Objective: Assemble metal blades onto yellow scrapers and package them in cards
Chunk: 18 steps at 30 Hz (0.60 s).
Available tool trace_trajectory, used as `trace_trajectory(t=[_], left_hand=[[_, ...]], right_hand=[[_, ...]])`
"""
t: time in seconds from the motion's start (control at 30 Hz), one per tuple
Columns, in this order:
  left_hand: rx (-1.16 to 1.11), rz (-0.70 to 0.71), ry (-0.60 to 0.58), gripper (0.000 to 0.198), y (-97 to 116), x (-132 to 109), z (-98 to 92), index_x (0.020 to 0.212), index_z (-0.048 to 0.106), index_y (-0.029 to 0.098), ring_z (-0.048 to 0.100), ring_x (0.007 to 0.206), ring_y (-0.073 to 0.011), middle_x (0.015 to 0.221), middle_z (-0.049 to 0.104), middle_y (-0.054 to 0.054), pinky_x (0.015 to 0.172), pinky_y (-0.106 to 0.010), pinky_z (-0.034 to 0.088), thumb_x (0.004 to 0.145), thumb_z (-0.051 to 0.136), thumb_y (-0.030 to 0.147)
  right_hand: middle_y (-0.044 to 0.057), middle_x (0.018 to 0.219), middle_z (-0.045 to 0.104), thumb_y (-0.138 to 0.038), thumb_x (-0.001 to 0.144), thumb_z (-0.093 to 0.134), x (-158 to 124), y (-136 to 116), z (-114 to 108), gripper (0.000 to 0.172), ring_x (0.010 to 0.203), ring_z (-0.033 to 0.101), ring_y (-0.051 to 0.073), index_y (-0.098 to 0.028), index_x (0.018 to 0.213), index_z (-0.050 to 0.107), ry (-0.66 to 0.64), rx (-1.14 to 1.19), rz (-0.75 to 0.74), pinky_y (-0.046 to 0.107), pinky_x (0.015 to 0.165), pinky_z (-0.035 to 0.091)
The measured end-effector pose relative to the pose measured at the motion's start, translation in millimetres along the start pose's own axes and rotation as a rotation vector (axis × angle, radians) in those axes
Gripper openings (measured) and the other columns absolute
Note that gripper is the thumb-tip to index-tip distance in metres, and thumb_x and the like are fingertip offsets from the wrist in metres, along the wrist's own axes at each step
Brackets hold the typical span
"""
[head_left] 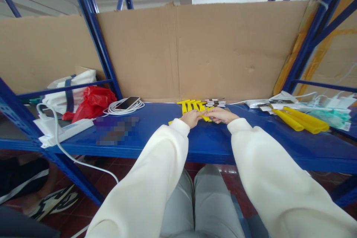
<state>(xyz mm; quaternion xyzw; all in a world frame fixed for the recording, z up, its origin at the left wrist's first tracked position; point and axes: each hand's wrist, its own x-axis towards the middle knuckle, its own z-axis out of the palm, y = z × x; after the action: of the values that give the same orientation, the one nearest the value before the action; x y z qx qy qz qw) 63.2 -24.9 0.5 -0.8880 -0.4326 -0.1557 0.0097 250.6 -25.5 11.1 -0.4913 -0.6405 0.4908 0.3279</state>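
My left hand (192,118) and my right hand (220,115) meet over the blue shelf, fingertips pinched close together. A small yellow piece (206,118) shows between and just under the fingertips of both; its full shape is hidden by the fingers. Right behind the hands, several yellow T-shaped pieces (190,105) lie side by side in a row. To the right of that row is a small stack of white and dark strips (215,103). Another bit of yellow (170,122) peeks out beside my left wrist.
Yellow tubes (304,119) lie at the right by plastic packets (281,98). On the left are a coiled white cable (111,109) with a phone (129,102), a red bag (93,100) and a power strip (72,129). Cardboard (223,52) walls the back. Someone's shoe (55,202) shows below left.
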Motion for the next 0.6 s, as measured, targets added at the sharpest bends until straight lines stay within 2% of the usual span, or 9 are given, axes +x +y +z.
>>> trace_trajectory(t=[0.1, 0.17, 0.2, 0.27, 0.33, 0.37, 0.4, 0.5, 0.6], left_hand=[[-0.002, 0.000, 0.009, 0.047, 0.0, 0.0, 0.5, 0.147, 0.058, 0.032, 0.063, 0.123, -0.0255, 0.130, 0.069, -0.009, 0.107, -0.042, 0.051, 0.102, 0.048, 0.024], [0.005, 0.003, 0.003, 0.046, 0.5, -0.2, 0.8, 0.146, 0.060, 0.030, 0.064, 0.122, -0.0254, 0.128, 0.069, -0.010, 0.106, -0.041, 0.051, 0.102, 0.048, 0.024], [0.009, 0.005, -0.001, 0.045, 0.8, -0.2, 0.9, 0.145, 0.060, 0.029, 0.064, 0.122, -0.0253, 0.128, 0.069, -0.011, 0.106, -0.040, 0.051, 0.102, 0.049, 0.024], [0.009, 0.007, -0.004, 0.045, 1.2, -0.3, 1.2, 0.145, 0.061, 0.028, 0.064, 0.123, -0.0252, 0.128, 0.069, -0.011, 0.106, -0.039, 0.050, 0.102, 0.050, 0.023], [0.006, 0.006, -0.004, 0.045, 1.3, -0.1, 1.6, 0.145, 0.061, 0.028, 0.064, 0.123, -0.0254, 0.128, 0.069, -0.011, 0.106, -0.039, 0.050, 0.101, 0.050, 0.023], [0.004, 0.004, -0.004, 0.045, 1.3, 0.0, 1.9, 0.145, 0.061, 0.028, 0.064, 0.123, -0.0256, 0.128, 0.069, -0.011, 0.106, -0.039, 0.050, 0.101, 0.049, 0.023], [0.003, 0.002, -0.006, 0.045, 1.3, 0.1, 2.2, 0.145, 0.061, 0.028, 0.064, 0.122, -0.0259, 0.128, 0.069, -0.011, 0.106, -0.040, 0.050, 0.102, 0.049, 0.023], [-0.002, -0.006, -0.011, 0.045, 1.8, 0.0, 3.3, 0.144, 0.061, 0.029, 0.064, 0.122, -0.0264, 0.127, 0.070, -0.010, 0.106, -0.041, 0.050, 0.102, 0.047, 0.025], [-0.006, -0.018, -0.011, 0.046, 2.9, -0.6, 4.1, 0.146, 0.060, 0.028, 0.064, 0.122, -0.0271, 0.128, 0.069, -0.011, 0.106, -0.041, 0.049, 0.102, 0.046, 0.024]], right_hand=[[-0.010, 0.049, 0.037, -0.037, 0.072, 0.087, 0.4, 0.7, -7.5, 0.043, 0.039, 0.022, 0.001, -0.019, 0.062, 0.049, -0.045, 0.006, -0.006, 0.015, 0.035, 0.014], [-0.009, 0.050, 0.039, -0.037, 0.072, 0.087, 2.1, 2.5, -16.7, 0.041, 0.040, 0.024, 0.002, -0.019, 0.064, 0.052, -0.007, 0.005, -0.005, 0.016, 0.035, 0.016], [-0.009, 0.051, 0.041, -0.034, 0.074, 0.086, 3.5, 4.0, -22.4, 0.036, 0.040, 0.026, 0.002, -0.018, 0.065, 0.054, 0.066, -0.004, -0.014, 0.016, 0.036, 0.018], [-0.006, 0.052, 0.046, -0.026, 0.081, 0.078, 6.5, 8.5, -35.5, 0.023, 0.042, 0.034, 0.005, -0.017, 0.069, 0.060, 0.328, -0.077, -0.052, 0.018, 0.039, 0.028], [0.000, 0.057, 0.056, -0.018, 0.086, 0.068, 8.9, 14.8, -49.3, 0.013, 0.048, 0.048, 0.010, -0.015, 0.073, 0.067, 0.674, -0.275, -0.084, 0.021, 0.047, 0.039], [0.004, 0.063, 0.063, -0.013, 0.085, 0.066, 9.5, 18.3, -55.7, 0.011, 0.056, 0.058, 0.013, -0.014, 0.076, 0.071, 0.786, -0.407, -0.074, 0.022, 0.054, 0.045], [0.007, 0.069, 0.070, -0.010, 0.084, 0.064, 9.5, 21.9, -61.3, 0.012, 0.066, 0.065, 0.017, -0.013, 0.079, 0.074, 0.837, -0.534, -0.052, 0.023, 0.062, 0.050], [0.014, 0.084, 0.078, -0.010, 0.082, 0.064, 7.5, 31.6, -71.6, 0.018, 0.088, 0.075, 0.026, -0.014, 0.085, 0.081, 0.781, -0.791, 0.086, 0.029, 0.077, 0.055], [0.014, 0.095, 0.080, -0.011, 0.082, 0.066, 6.4, 37.3, -72.2, 0.020, 0.098, 0.076, 0.028, -0.016, 0.090, 0.083, 0.701, -0.862, 0.144, 0.029, 0.084, 0.056]])
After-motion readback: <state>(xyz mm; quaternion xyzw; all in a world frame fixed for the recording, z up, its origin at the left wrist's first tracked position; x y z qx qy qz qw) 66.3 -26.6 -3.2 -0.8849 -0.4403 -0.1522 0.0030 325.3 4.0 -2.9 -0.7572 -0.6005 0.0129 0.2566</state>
